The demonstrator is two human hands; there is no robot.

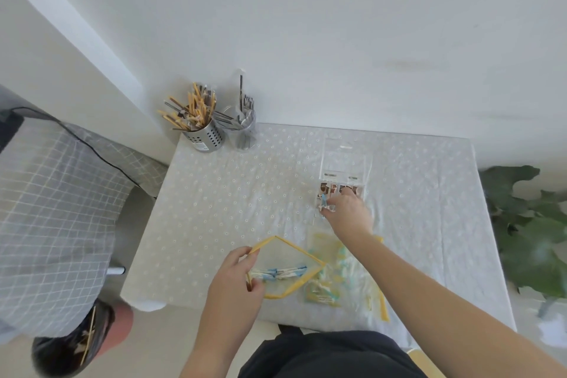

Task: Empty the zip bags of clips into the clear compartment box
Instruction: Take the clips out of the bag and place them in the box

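Head view: left hand (242, 273) pinches the yellow-rimmed zip bag (285, 267) open, blue-white clips (277, 273) inside. At 1 o'clock, right hand (348, 209) holds clips over the clear compartment box (340, 175).

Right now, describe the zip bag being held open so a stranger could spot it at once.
On the dotted tablecloth, look to the near edge, left of the heap of other bags. The zip bag is pulled into a diamond by the left hand. Alone among them, its yellow rim gapes open, showing blue and white clips.
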